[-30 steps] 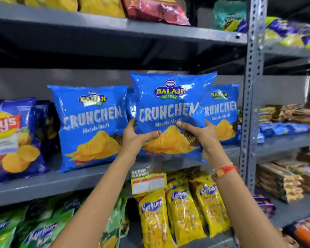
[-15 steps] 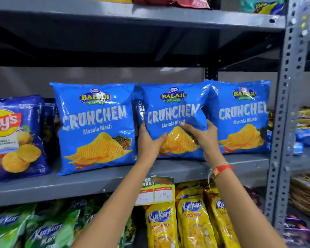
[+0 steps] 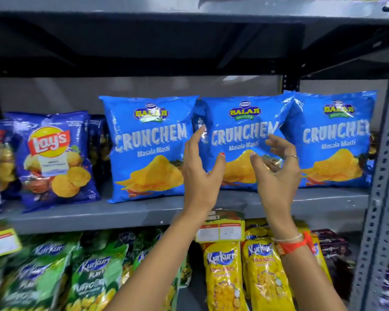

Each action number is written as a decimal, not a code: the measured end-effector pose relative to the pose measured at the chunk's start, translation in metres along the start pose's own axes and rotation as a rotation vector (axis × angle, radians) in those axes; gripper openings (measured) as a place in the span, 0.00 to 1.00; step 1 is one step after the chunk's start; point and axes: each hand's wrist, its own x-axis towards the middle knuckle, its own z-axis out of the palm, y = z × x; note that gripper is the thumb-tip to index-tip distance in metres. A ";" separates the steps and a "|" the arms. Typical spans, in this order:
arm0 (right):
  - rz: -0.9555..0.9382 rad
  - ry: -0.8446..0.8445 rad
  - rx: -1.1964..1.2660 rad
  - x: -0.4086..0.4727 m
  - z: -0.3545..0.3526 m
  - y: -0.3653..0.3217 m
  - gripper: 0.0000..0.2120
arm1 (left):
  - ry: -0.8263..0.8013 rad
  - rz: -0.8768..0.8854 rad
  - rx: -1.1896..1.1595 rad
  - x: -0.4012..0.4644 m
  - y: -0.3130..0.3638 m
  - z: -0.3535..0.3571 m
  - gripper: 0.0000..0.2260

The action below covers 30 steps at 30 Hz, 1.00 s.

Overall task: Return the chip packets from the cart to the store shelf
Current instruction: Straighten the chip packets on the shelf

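Note:
Three blue Balaji Crunchem packets stand upright in a row on the grey middle shelf (image 3: 144, 214). The middle packet (image 3: 243, 122) sits between the left packet (image 3: 148, 135) and the right packet (image 3: 332, 135), its edges overlapping them. My left hand (image 3: 200, 173) and my right hand (image 3: 276, 173) hover just in front of the middle packet's lower half, fingers spread, holding nothing. An orange band circles my right wrist. The cart is out of view.
Blue Lay's packets (image 3: 54, 158) stand at the shelf's left. Below hang green Kurkure packets (image 3: 88, 272) and yellow Kurkure packets (image 3: 225, 272), with a price tag (image 3: 220, 230) on the shelf edge. A perforated grey upright (image 3: 382, 198) bounds the right side.
Both hands set the middle Crunchem packet down on the shelf between the other two, let go of it and pulled back slightly. The view has shifted right and closer.

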 end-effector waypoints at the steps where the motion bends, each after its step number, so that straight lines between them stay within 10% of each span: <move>1: 0.008 -0.034 0.051 -0.009 0.010 -0.007 0.17 | 0.039 0.017 0.005 0.003 0.001 -0.013 0.22; 15: 0.127 -0.538 0.309 -0.150 0.206 -0.090 0.18 | 0.512 -0.183 0.137 0.032 -0.037 -0.256 0.18; 23: 0.153 -0.697 -0.027 -0.171 0.268 -0.080 0.37 | 0.259 -0.510 0.187 0.035 -0.062 -0.291 0.33; 30: 0.263 -0.746 -0.076 -0.177 0.274 -0.071 0.31 | 0.226 -0.539 0.155 0.035 -0.064 -0.296 0.38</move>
